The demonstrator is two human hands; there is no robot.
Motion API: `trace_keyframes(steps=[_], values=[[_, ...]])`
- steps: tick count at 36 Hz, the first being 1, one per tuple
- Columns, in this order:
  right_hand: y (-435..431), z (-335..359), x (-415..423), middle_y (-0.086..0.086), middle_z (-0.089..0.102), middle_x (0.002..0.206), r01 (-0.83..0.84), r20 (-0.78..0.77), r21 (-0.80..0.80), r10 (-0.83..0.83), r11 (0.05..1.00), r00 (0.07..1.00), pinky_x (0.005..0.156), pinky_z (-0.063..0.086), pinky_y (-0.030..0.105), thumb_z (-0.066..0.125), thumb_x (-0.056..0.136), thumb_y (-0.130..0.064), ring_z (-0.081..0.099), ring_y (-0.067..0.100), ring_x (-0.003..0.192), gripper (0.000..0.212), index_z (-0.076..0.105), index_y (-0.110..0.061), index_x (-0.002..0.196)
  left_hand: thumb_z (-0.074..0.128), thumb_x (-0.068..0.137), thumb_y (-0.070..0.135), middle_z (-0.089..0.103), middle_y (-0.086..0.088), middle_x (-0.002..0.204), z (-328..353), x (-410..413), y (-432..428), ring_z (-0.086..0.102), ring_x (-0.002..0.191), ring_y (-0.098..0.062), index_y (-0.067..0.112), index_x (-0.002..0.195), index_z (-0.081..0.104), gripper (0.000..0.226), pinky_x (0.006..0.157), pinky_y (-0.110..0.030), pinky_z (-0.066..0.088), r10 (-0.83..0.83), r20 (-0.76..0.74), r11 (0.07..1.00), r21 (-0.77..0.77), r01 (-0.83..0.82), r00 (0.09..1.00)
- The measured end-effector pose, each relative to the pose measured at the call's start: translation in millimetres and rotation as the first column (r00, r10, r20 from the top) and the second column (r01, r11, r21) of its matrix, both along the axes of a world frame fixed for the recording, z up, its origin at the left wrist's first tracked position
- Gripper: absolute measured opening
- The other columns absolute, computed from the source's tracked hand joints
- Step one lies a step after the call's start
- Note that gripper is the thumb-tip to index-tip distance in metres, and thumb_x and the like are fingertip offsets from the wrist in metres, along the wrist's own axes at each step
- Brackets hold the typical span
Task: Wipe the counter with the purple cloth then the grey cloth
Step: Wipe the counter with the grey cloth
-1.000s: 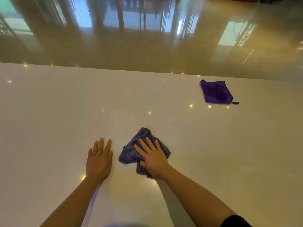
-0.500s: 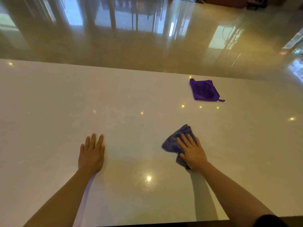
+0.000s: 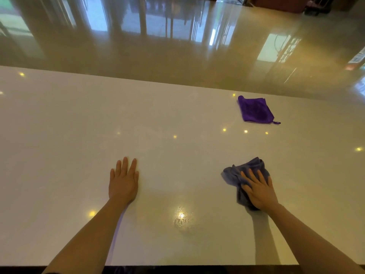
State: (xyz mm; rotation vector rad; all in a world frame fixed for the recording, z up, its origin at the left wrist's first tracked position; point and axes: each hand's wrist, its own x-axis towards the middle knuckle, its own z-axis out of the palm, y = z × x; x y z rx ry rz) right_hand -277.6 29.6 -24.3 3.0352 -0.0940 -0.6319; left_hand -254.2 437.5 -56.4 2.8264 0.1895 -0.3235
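Right hand (image 3: 258,191) pressing grey cloth (image 3: 241,173) onto counter (image 3: 79,125), fingers straight. Left hand (image 3: 123,181) resting flat, holding nothing. Purple cloth (image 3: 254,111) lying at 12 o'clock from right hand, the nearer one.

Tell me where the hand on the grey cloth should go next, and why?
Probably slide the grey cloth left along the counter, toward the streaky patch between the hands. The right hand presses flat on it at the right side, the left hand just rests on the counter, and the purple cloth lies set aside.
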Motion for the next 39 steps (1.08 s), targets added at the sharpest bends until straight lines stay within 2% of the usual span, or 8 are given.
trace_keyframes(steps=[14, 18, 22, 26, 28, 32, 36, 39], values=[[138.5, -18.9, -51.0, -0.002, -0.028, 0.148, -0.340, 0.112, 0.250, 0.322, 0.906, 0.940, 0.101, -0.036, 0.035, 0.025, 0.097, -0.043, -0.028, 0.031, 0.139, 0.058, -0.009, -0.031, 0.142, 0.012, 0.098, 0.034, -0.005, -0.006, 0.158, -3.5, -0.3, -0.7, -0.007, 0.146, -0.025, 0.025, 0.146, -0.002, 0.051, 0.119, -0.041, -0.001, 0.000, 0.027, 1.000, -0.004, 0.000, 1.000], [181.8, -3.9, -70.7, 0.003, 0.006, 0.154, -0.532, 0.174, 0.234, 0.503, 0.814, 0.846, 0.103, -0.031, 0.036, 0.027, 0.092, -0.047, 0.002, 0.032, 0.145, 0.050, 0.028, -0.039, 0.141, 0.011, 0.098, 0.034, -0.006, -0.008, 0.158, 0.1, -1.3, -0.9, -0.007, 0.146, -0.026, 0.023, 0.146, -0.003, 0.051, 0.119, -0.042, -0.002, -0.021, 0.019, 1.000, -0.007, 0.021, 1.000], [203.7, 3.7, -83.6, -0.009, 0.052, 0.138, -0.531, 0.010, 0.062, 0.531, 0.845, 0.847, 0.104, 0.002, 0.050, 0.023, 0.083, -0.057, 0.049, 0.020, 0.128, 0.048, 0.044, -0.052, 0.126, 0.011, 0.098, 0.033, -0.006, -0.009, 0.158, 1.6, -1.7, -1.2, -0.007, 0.146, -0.027, 0.022, 0.146, -0.003, 0.051, 0.119, -0.042, -0.001, -0.023, 0.019, 1.000, 0.007, 0.023, 1.000], [194.2, -12.3, -80.0, -0.001, -0.004, 0.159, -0.600, 0.022, 0.233, 0.612, 0.766, 0.790, 0.100, -0.035, 0.043, 0.030, 0.091, -0.055, -0.016, 0.033, 0.143, 0.056, 0.010, -0.046, 0.143, 0.011, 0.098, 0.033, -0.007, -0.009, 0.158, 1.6, -1.7, -0.2, -0.008, 0.145, -0.027, 0.022, 0.146, -0.002, 0.051, 0.119, -0.043, -0.001, -0.028, 0.021, 1.000, 0.000, 0.028, 0.999], [190.7, -13.0, -78.8, -0.001, -0.012, 0.158, -0.642, 0.102, 0.236, 0.638, 0.730, 0.763, 0.097, -0.038, 0.042, 0.032, 0.089, -0.058, -0.027, 0.032, 0.140, 0.061, 0.005, -0.047, 0.142, 0.011, 0.098, 0.034, -0.007, -0.009, 0.158, 1.9, -1.8, 0.5, -0.008, 0.145, -0.027, 0.022, 0.146, -0.003, 0.052, 0.119, -0.042, -0.001, -0.031, 0.022, 1.000, -0.001, 0.031, 0.999], [188.9, 6.3, -75.6, -0.006, 0.039, 0.148, -0.579, 0.006, -0.003, 0.579, 0.815, 0.815, 0.100, -0.005, 0.061, 0.018, 0.080, -0.072, 0.033, 0.037, 0.135, 0.057, 0.030, -0.054, 0.134, 0.011, 0.098, 0.034, -0.007, -0.009, 0.158, 0.8, -2.1, 0.7, -0.008, 0.145, -0.027, 0.022, 0.146, -0.003, 0.052, 0.119, -0.043, -0.001, -0.033, 0.022, 0.999, -0.006, 0.033, 0.999], [187.2, 13.4, -70.1, -0.005, 0.039, 0.148, -0.606, -0.078, -0.072, 0.602, 0.792, 0.795, 0.098, -0.008, 0.063, 0.022, 0.080, -0.072, 0.038, 0.037, 0.133, 0.053, 0.031, -0.058, 0.131, 0.011, 0.098, 0.033, -0.007, -0.009, 0.158, -0.6, -1.1, 0.1, -0.007, 0.146, -0.027, 0.022, 0.146, -0.003, 0.051, 0.119, -0.043, 0.000, -0.026, 0.017, 1.000, -0.004, 0.026, 1.000], [189.3, 13.3, -73.5, -0.013, 0.055, 0.134, -0.515, -0.003, -0.103, 0.518, 0.851, 0.856, 0.097, 0.029, 0.066, 0.028, 0.076, -0.073, 0.056, 0.023, 0.121, 0.049, 0.040, -0.062, 0.122, 0.011, 0.098, 0.034, -0.007, -0.009, 0.158, -0.9, -0.6, 0.6, -0.007, 0.145, -0.027, 0.022, 0.146, -0.003, 0.051, 0.119, -0.043, 0.000, -0.032, 0.016, 0.999, 0.007, 0.032, 0.999]])
